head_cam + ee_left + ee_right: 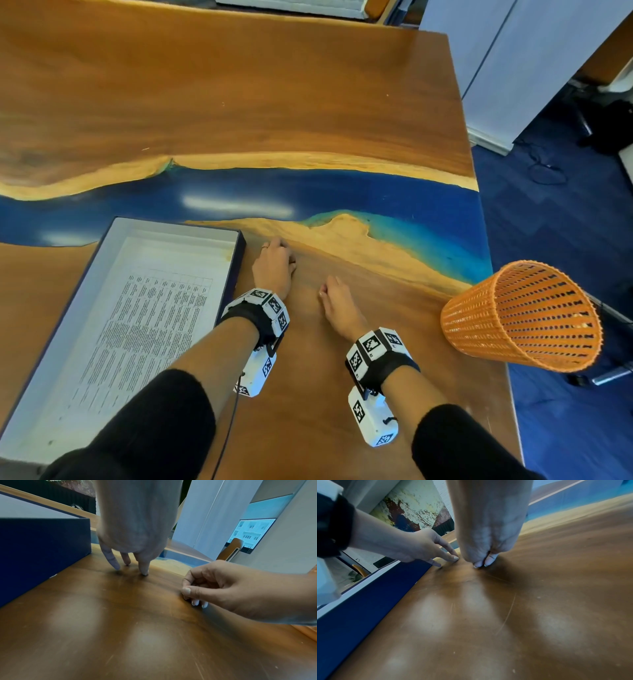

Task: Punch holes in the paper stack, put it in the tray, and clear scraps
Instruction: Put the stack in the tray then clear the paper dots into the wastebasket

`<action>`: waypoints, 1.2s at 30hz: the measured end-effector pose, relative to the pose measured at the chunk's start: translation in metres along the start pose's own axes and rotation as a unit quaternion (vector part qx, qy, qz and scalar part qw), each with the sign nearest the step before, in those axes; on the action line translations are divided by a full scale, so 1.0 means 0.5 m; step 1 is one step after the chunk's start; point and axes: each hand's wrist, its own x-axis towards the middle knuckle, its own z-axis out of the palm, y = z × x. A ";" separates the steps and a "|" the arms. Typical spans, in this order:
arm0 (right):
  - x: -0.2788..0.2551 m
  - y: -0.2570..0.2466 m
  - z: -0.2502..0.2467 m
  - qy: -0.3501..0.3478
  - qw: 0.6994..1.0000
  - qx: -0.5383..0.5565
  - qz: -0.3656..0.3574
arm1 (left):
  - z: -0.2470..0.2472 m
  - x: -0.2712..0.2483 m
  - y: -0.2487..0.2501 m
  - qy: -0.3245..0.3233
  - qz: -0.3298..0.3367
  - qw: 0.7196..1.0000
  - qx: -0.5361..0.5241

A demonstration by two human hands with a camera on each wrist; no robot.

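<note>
The tray (236, 260), a shallow rectangular box with dark blue outer walls and a pale inner lining, sits on the glossy wooden table (308, 394) and serves as the landmark here. Inside it lies the paper stack (137, 325), flat white sheets printed with dense text and a small grid table, filling most of the tray floor; punched holes cannot be made out.

Just to the right of the tray's far right corner, the left hand (274, 267) rests on the table, its fingers straight and spread, their tips (116, 566) pressing the smooth brown wood; it holds nothing that can be seen.

Farther right of the tray, near the left hand but apart from it, the right hand (337, 308) has its fingers curled in, thumb against forefinger, nails (195, 602) touching the tabletop. Whether it pinches any scrap cannot be told; no scraps are discernible on the wood.

Well to the right of the tray, past the table's edge, an orange woven basket (520, 315), cone-shaped with an openwork lattice, appears tilted with its wide mouth toward the table. The table's far part shows a wavy band of glossy blue resin (239, 192) between pale wood edges.
</note>
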 end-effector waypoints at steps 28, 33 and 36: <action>-0.013 0.018 -0.020 0.018 1.000 -0.009 -0.005 | -0.001 -0.022 -0.029 -0.079 0.091 0.971 0.205; -0.045 0.013 -0.085 0.037 0.999 -0.028 0.006 | -0.057 -0.048 0.022 -0.101 0.109 0.988 0.041; -0.071 -0.005 -0.150 0.105 0.994 -0.009 -0.014 | -0.094 -0.039 0.086 -0.075 0.138 0.985 -0.064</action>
